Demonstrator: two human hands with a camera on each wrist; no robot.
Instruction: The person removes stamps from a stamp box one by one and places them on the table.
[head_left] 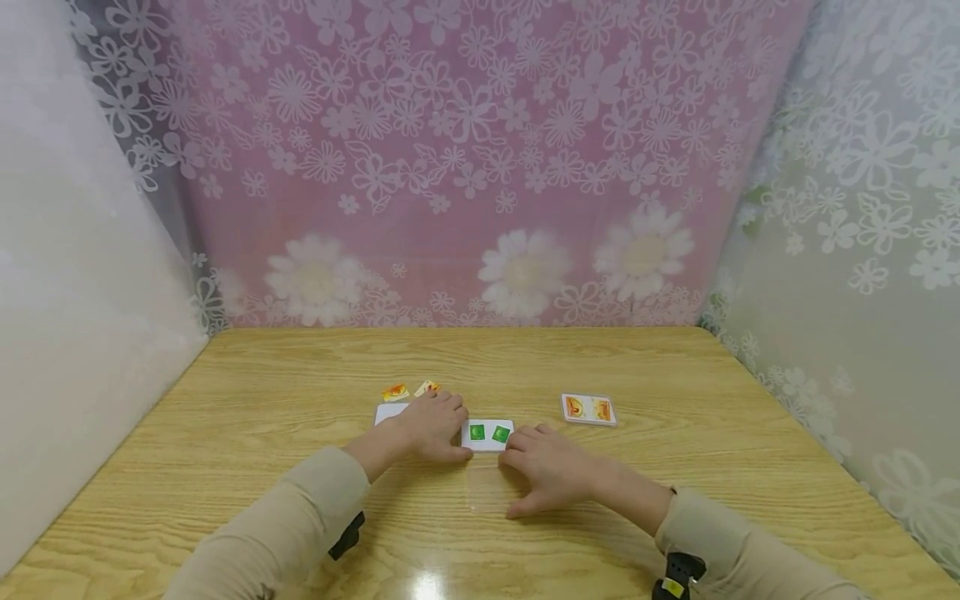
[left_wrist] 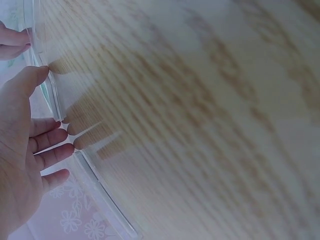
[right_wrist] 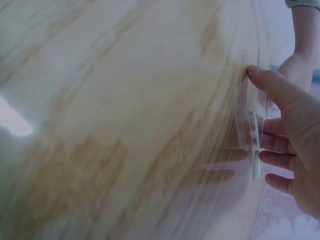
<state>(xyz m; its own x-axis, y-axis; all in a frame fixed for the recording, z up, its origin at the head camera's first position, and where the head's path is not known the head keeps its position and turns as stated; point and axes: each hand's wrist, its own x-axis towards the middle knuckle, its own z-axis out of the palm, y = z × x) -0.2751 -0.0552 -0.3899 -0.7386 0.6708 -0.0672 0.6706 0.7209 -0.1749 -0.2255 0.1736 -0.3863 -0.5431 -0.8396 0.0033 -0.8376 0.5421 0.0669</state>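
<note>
A flat white case with two green square pieces point(head_left: 488, 435) lies mid-table. My left hand point(head_left: 431, 427) holds its left end, thumb at the near corner and forefinger at the far one. In the left wrist view this thumb point(left_wrist: 36, 77) meets the edge of the clear-sided case. Just in front lies a clear plastic lid point(head_left: 486, 492). My right hand point(head_left: 551, 467) grips the lid's right side between thumb and fingers. The right wrist view has the thumb point(right_wrist: 262, 77) on the lid's edge. A second white case point(head_left: 388, 411) is partly hidden under my left hand.
Two small orange-and-yellow cards point(head_left: 395, 392) lie behind my left hand, one partly covered by it. To the right and farther back is a clear case with orange pictures point(head_left: 588, 409). Flowered curtains point(head_left: 480, 167) enclose the wooden table point(head_left: 300, 358) at the back and sides.
</note>
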